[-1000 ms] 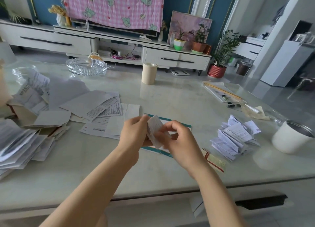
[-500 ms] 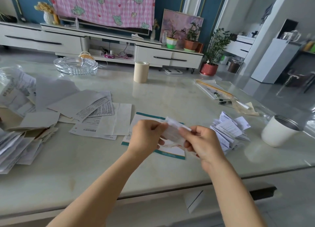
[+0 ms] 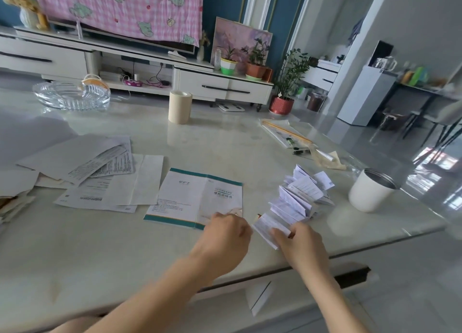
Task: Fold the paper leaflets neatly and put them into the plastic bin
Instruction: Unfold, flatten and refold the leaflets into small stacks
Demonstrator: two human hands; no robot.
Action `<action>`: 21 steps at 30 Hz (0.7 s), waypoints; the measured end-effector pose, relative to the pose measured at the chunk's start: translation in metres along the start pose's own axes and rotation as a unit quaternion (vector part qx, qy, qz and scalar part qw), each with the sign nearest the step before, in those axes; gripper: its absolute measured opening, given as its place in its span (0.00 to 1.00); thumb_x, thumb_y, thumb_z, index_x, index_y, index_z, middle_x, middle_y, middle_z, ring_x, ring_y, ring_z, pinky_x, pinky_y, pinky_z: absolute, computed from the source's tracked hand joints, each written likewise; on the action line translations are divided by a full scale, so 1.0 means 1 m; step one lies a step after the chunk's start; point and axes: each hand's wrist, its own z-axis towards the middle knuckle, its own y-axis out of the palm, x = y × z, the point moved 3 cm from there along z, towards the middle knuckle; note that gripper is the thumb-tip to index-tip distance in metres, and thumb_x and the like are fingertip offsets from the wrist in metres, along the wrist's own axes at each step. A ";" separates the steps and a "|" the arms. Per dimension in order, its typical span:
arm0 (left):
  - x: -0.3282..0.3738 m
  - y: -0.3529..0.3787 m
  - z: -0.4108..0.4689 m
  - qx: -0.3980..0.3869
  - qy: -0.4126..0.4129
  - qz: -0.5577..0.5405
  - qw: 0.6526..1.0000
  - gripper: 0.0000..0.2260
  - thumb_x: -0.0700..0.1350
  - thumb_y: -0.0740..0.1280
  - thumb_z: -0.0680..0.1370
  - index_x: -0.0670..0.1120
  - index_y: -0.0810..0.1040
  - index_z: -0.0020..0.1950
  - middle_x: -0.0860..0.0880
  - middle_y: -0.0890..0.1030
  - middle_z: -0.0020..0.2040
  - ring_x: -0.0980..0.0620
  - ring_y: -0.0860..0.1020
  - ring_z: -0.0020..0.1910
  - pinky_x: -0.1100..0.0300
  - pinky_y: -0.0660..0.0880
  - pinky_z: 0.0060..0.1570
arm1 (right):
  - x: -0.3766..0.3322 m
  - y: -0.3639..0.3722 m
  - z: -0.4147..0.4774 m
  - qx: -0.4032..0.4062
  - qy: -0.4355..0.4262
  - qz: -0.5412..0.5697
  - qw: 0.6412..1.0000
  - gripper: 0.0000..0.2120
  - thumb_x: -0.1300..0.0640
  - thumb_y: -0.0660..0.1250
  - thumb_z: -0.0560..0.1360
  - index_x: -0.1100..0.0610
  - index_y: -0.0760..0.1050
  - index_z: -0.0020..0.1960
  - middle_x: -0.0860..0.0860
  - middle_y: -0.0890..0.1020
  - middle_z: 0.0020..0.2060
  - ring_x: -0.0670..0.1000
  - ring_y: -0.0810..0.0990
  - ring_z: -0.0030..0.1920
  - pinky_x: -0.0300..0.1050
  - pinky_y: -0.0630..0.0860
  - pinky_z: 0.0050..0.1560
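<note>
- The right hand (image 3: pixel 297 242) pinches a small folded white paper leaflet (image 3: pixel 266 229). Its thumb lies on top and its grip is pressed together on the leaflet's near end, low over the pale glossy bench (image 3: pixel 225 142).
- Just beyond that grip, a little to its right, lies a loose pile of folded white leaflets (image 3: pixel 300 195). The held leaflet's far end is just beside the pile's near edge; I cannot tell whether they touch.
- The left hand (image 3: pixel 226 232) sits left of the right grip, fingers curled down onto the near right corner of a flat white leaflet with teal borders (image 3: pixel 190 197). The knuckles hide the fingertips, so I cannot tell whether this grip pinches the paper or only rests on it.
- The teal-bordered sheet spreads from the left grip towards the left and far side. Its long axis runs across the bench, and its centre crease runs away from the person.
- Judged from this, the left hand is much the nearer to the next sheet to fold, while the right must first release its leaflet.
- No plastic bin shows, so its direction from either grip cannot be judged.
</note>
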 end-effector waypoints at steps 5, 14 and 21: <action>0.015 0.035 -0.001 -0.036 0.091 0.138 0.986 0.23 0.54 0.46 0.79 0.48 0.74 0.63 0.51 0.70 0.66 0.49 0.57 0.69 0.58 0.55 0.66 | -0.010 0.000 -0.008 0.055 -0.017 -0.044 0.997 0.20 0.40 0.61 0.76 0.58 0.67 0.52 0.52 0.80 0.47 0.57 0.79 0.51 0.45 0.66 0.40; 0.015 0.051 0.015 0.013 0.146 0.221 0.964 0.20 0.56 0.52 0.69 0.51 0.83 0.41 0.57 0.81 0.41 0.54 0.81 0.41 0.64 0.77 0.40 | -0.003 -0.006 0.004 0.005 -0.049 0.031 0.998 0.07 0.51 0.62 0.77 0.53 0.73 0.51 0.48 0.80 0.47 0.53 0.78 0.51 0.44 0.70 0.44; 0.014 0.048 0.029 0.011 0.178 0.207 0.962 0.18 0.52 0.53 0.69 0.50 0.82 0.42 0.55 0.82 0.44 0.53 0.81 0.45 0.61 0.70 0.48 | 0.004 -0.011 0.008 -0.029 -0.073 0.014 0.997 0.09 0.53 0.61 0.78 0.49 0.80 0.52 0.48 0.82 0.50 0.52 0.80 0.50 0.43 0.74 0.49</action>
